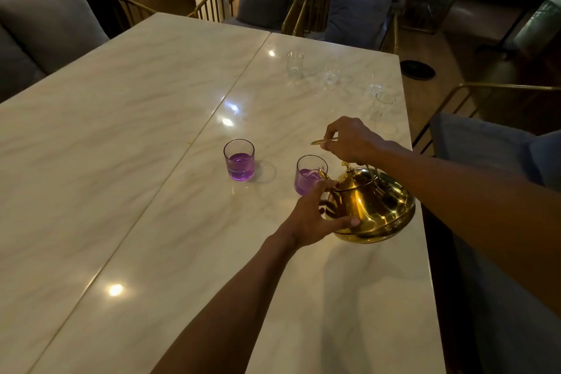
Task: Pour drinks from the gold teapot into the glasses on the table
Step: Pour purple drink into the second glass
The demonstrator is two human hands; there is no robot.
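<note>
The gold teapot (376, 206) hangs tilted above the marble table (182, 191), its spout over a short glass (309, 174) with purple liquid in it. My right hand (352, 140) grips the teapot's thin gold handle from above. My left hand (315, 215) cups the pot's left side and underside. To the left stands a second short glass (239, 160), about half full of purple drink. Several empty clear glasses wait farther back: one (295, 63), another (331, 74), and a third (382, 106) near the right edge.
The table's right edge runs close beside the teapot. A seam (212, 121) splits the two marble tops. Gold-framed chairs with grey cushions (358, 15) ring the far side; a blue cushioned seat (485, 143) sits at the right.
</note>
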